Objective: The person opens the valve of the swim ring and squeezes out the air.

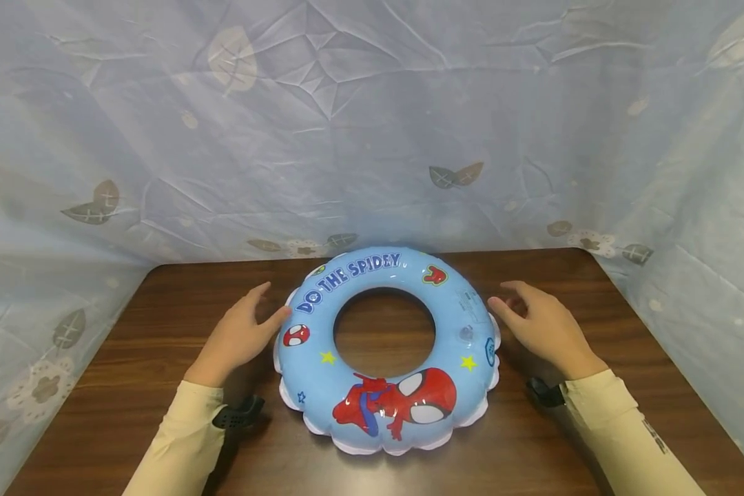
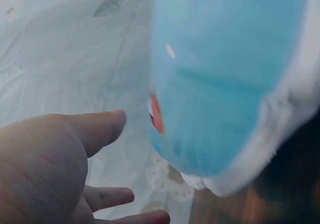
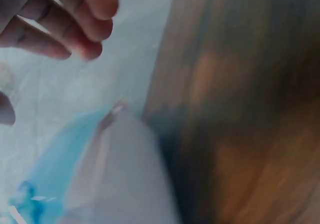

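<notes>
An inflated blue swim ring (image 1: 310,386) with a scalloped white edge lies flat on the table, printed with a red cartoon figure, yellow stars and the words "DO THE SPIDEY". At its left side is my left hand (image 1: 238,337), thumb pointing toward the ring and fingers extended. The left wrist view shows a gap between that thumb (image 2: 107,126) and the ring's blue side (image 2: 215,109). My right hand (image 1: 545,331) hovers by the right edge, fingers loosely bent and holding nothing. In the right wrist view its fingers (image 3: 75,19) appear apart from the ring (image 3: 120,169).
The dark wood-grain table (image 1: 124,386) has rounded far corners. Behind it and along both sides hangs a pale, creased sheet (image 1: 372,138) with leaf and flower prints. A black strap device (image 1: 238,413) sits at my left wrist, another (image 1: 544,393) at the right.
</notes>
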`<action>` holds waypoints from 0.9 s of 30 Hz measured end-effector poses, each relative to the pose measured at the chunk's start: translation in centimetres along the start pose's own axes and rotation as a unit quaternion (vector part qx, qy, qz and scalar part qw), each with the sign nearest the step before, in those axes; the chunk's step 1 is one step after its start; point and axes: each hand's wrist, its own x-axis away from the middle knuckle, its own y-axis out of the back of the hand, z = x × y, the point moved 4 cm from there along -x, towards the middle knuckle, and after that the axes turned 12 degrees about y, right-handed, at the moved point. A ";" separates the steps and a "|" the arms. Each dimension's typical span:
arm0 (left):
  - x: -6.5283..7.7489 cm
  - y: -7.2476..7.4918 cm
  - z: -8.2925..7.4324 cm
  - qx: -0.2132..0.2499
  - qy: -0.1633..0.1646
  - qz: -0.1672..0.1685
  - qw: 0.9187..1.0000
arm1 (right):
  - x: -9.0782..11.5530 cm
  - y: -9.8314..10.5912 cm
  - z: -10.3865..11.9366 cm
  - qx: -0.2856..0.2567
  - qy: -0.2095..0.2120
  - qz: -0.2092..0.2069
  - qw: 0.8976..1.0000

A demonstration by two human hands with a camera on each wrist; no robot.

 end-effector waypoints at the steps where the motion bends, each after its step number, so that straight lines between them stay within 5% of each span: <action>1: 0.1 0.0 -0.2 0.002 0.001 0.006 1.000 | -0.2 0.1 0.3 -0.005 0.005 -0.002 1.000; 14: 1.1 -1.4 -1.8 -0.014 0.010 0.060 0.998 | -1.2 -0.4 5.6 -0.047 0.087 0.103 0.990; 22: 1.0 -1.9 -1.7 -0.018 0.002 0.060 0.998 | -0.9 -0.9 6.0 -0.044 0.130 0.112 0.984; 27: 1.0 -2.0 -2.0 -0.021 -0.004 0.048 0.999 | -1.0 -1.5 5.8 -0.073 0.117 0.110 0.984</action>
